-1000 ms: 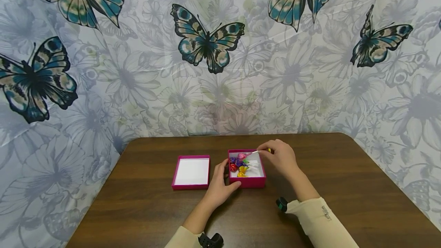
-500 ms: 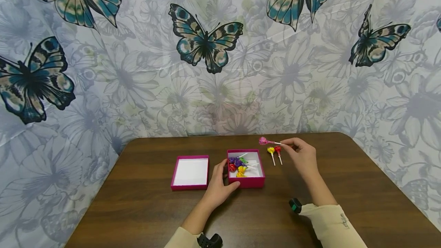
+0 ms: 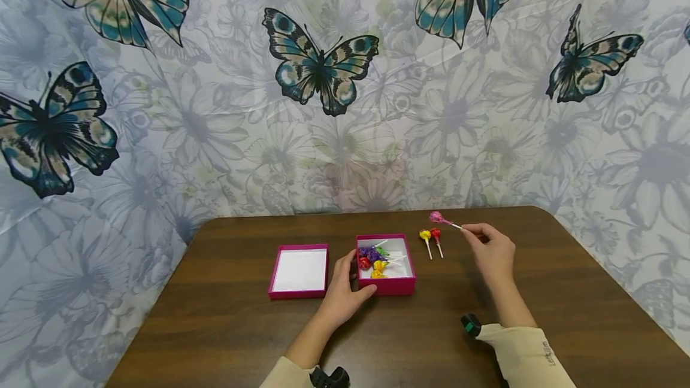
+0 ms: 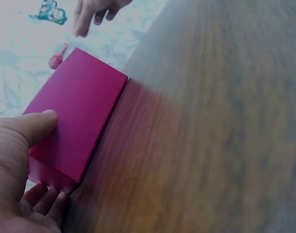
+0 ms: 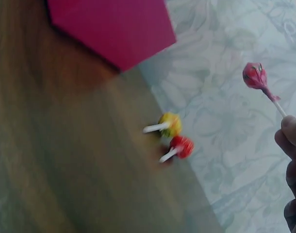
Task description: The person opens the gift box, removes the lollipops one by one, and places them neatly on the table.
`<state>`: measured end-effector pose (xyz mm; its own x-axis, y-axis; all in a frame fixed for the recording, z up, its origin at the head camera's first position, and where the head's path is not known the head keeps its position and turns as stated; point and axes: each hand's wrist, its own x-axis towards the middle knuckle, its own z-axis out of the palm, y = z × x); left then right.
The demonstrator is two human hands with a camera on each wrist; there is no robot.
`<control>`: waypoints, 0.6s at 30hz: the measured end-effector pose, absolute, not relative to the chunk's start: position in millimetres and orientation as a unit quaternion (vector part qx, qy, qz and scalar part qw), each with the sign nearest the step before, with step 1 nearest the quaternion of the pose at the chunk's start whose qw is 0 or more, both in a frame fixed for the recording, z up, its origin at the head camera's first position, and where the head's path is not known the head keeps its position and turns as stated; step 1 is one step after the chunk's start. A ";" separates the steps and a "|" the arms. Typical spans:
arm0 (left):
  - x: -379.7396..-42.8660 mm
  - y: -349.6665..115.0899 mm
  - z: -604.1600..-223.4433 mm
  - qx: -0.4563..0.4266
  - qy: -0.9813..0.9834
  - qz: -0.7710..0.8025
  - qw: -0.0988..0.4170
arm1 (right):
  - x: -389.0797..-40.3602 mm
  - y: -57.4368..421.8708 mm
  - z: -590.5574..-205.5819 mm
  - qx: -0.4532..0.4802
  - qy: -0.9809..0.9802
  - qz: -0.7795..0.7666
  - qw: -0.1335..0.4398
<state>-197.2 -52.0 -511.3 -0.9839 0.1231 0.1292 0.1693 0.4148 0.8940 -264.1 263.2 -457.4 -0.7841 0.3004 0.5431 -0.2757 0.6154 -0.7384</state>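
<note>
Fingers of the right hand are pinching a pink-wrapped lollipop by its thin white stick; left hand is gripping the magenta box.

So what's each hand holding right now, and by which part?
The right hand pinches the pink lollipop by its white stick, head up over the table. The left hand grips the open pink box at its near left corner.

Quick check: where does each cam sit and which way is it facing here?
Head: above, facing forward-down at table, open box, lid; both forearms show.
Left wrist: beside left hand, looks along the box side; thumb and fingers show.
Right wrist: below right hand, sees pink lollipop; fingertips show.
Shared: box, yellow lollipop, red lollipop.
</note>
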 end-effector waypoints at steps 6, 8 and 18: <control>-196.5 -52.5 -510.7 -0.087 -0.840 -0.536 0.021 | -263.9 270.4 -468.6 -0.056 -0.855 0.397 0.329; -195.9 -52.7 -511.5 -0.086 -0.841 -0.534 0.020 | -263.9 272.9 -473.3 -0.076 -0.864 0.386 0.314; -195.6 -52.3 -509.8 -0.087 -0.841 -0.533 0.019 | -267.5 281.6 -493.0 -0.122 -0.887 0.356 0.266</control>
<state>-195.6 -52.3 -509.8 -0.9842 0.1261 0.1241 0.1661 0.4164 0.8939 -267.5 281.6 -493.0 -0.8289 0.4055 0.3854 0.0266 0.7167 -0.6969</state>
